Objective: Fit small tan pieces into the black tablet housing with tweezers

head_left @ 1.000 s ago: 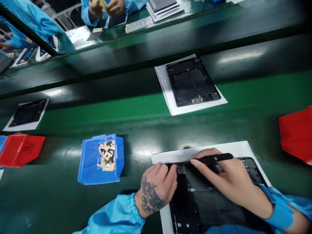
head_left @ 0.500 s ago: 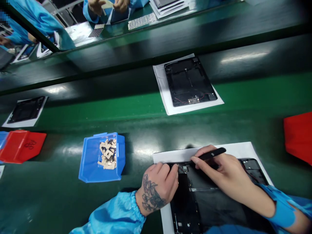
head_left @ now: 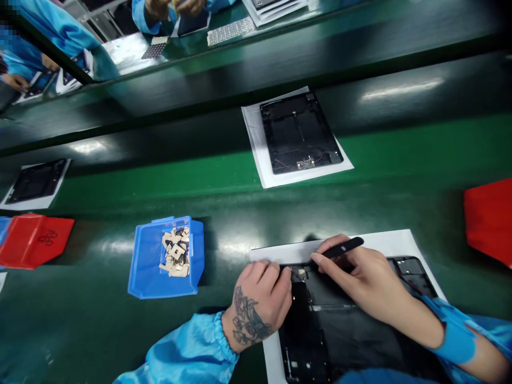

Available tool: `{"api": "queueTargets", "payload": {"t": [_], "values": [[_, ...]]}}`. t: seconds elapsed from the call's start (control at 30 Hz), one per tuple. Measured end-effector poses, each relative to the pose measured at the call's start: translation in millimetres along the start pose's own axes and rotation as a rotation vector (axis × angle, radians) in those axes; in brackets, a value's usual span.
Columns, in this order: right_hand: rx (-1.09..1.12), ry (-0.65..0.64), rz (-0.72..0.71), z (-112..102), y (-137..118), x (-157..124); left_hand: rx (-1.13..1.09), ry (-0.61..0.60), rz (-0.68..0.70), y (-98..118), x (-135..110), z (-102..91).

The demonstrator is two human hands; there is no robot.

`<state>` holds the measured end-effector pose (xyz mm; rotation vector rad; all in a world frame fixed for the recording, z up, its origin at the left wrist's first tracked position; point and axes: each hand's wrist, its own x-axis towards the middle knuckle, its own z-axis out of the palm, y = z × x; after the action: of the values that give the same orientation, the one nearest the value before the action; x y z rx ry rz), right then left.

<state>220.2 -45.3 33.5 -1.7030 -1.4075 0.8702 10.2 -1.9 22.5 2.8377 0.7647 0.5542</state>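
An opened black tablet housing [head_left: 360, 333] lies on a white paper sheet [head_left: 400, 240] in front of me. My left hand [head_left: 262, 301], tattooed on its back, has its fingers curled over the housing's upper left corner; its fingertips are partly hidden. Between the thumb and fingers of my right hand [head_left: 360, 277] is a pair of slim black tweezers [head_left: 342, 249], slanting down to the housing's top edge. Their tips are hard to make out. Close to the tips sits a small light-coloured part [head_left: 301, 274] near that corner.
A blue bin [head_left: 140, 266] with loose tan pieces stands left of my hands. Red bins [head_left: 52, 240] [head_left: 490, 218] stand at both sides. Another tablet housing [head_left: 300, 133] lies on paper on the bright green strip. Across the bench are co-workers' hands [head_left: 158, 8].
The tablet housing on the green strip has shifted left, as has the one at far left. My right hand and the tweezers have moved slightly left. My left hand stays nearly in place.
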Motion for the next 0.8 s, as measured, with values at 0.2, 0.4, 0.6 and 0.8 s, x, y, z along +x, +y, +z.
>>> {"api": "queueTargets", "payload": {"t": [0.2, 0.4, 0.6, 0.8], "values": [[-0.029, 0.015, -0.065, 1.8, 0.8, -0.4, -0.065, -0.036, -0.030, 1.0, 1.9, -1.8], [-0.079, 0.062, -0.163, -2.9, -1.3, 0.2, -0.099, -0.106, -0.130, 10.6, -2.9, -6.1], [0.044, 0.163, -0.105, -3.0, -2.0, -0.1, -0.063, -0.192, -0.190, 18.6, -7.1, -1.6], [0.280, 0.103, 0.011, -0.7, -1.4, 7.0, -0.014, -0.159, -0.132, 19.9, -5.0, 1.4]]}}
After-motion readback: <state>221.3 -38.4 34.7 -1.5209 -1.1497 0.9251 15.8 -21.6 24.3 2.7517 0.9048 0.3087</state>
